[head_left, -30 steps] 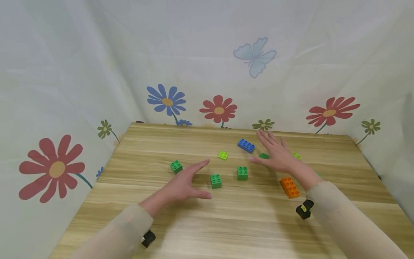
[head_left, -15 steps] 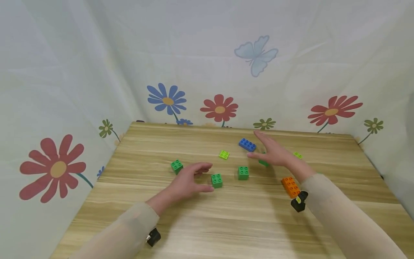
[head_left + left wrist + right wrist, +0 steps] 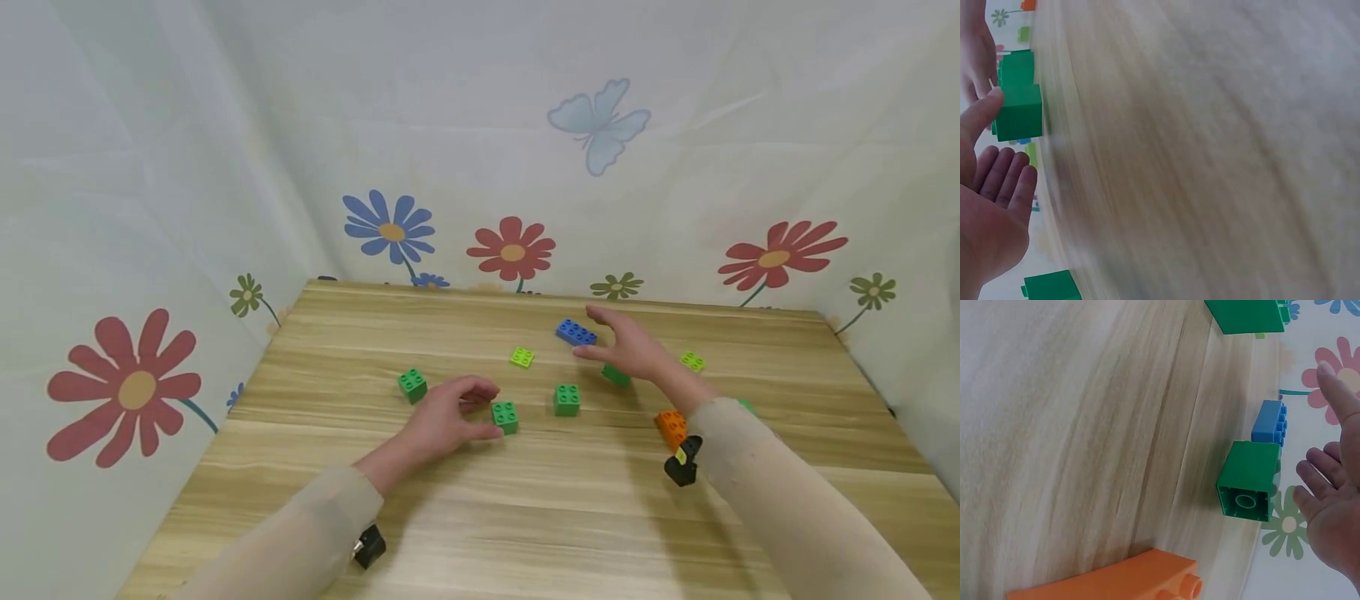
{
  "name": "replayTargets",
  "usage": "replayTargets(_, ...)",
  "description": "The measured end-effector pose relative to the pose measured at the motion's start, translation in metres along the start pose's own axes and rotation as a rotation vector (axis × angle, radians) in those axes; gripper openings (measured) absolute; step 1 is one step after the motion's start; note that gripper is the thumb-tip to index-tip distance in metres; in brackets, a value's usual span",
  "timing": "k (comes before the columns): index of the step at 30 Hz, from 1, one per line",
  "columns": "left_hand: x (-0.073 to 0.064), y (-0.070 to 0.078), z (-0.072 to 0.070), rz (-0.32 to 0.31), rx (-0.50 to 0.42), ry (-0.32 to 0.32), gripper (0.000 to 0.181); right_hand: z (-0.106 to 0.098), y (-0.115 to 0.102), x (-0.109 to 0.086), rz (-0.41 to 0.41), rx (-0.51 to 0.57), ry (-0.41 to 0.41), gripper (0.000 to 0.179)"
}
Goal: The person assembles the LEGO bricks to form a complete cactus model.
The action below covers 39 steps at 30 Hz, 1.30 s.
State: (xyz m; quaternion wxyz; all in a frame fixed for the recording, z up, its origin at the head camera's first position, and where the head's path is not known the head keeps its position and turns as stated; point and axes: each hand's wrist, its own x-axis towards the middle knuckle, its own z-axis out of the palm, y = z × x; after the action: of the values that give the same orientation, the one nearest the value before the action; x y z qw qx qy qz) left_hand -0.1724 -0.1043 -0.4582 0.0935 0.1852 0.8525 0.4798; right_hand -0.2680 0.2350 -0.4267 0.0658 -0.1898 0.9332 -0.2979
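Note:
My left hand [image 3: 446, 417] hovers low beside a green two-by-two building block [image 3: 505, 417], its thumb and curved fingers spread toward the block. In the left wrist view the thumb overlaps the edge of that block [image 3: 1019, 112]; touch cannot be told, and the fingers stay apart from it. Farther right, my right hand [image 3: 636, 348] reaches over another green block [image 3: 617, 375], partly hidden under the palm. The right wrist view shows this block [image 3: 1247, 478] lying on its side, hollow underside visible, below the extended fingers. Just left of the right fingertips lies a blue two-by-four block [image 3: 576, 332].
More green blocks stand on the wooden table [image 3: 480, 508], one at the left [image 3: 412, 386] and one in the middle [image 3: 567, 400]. Flat lime pieces lie farther back [image 3: 522, 357] and right [image 3: 692, 362]. An orange block [image 3: 672, 429] lies partly behind the right wrist camera [image 3: 682, 462].
My left hand has moved slightly right, its thumb and fingers closing in around the near green block. The right hand has dipped and drawn its fingers together toward the blue and green blocks.

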Motion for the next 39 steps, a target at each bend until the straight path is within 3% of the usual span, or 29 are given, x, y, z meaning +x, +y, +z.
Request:
replayTargets(11, 0.003, 0.000, 0.000, -0.015, 0.001, -0.025, 0.052, 0.002, 0.002, 0.005, -0.005, -0.032, 0.008, 0.078)
replayTargets(22, 0.007, -0.006, 0.001, 0.016, -0.005, -0.038, 0.039, 0.007, 0.008, 0.013, 0.030, -0.033, 0.009, 0.075)
replayTargets(30, 0.005, -0.006, -0.003, -0.003, 0.010, -0.113, 0.035, 0.010, 0.012, 0.016, 0.052, -0.018, 0.031, 0.070)
replayTargets(39, 0.002, -0.010, -0.006, 0.014, 0.017, -0.148, 0.035, 0.015, 0.017, 0.021, 0.061, -0.001, 0.050, 0.064)
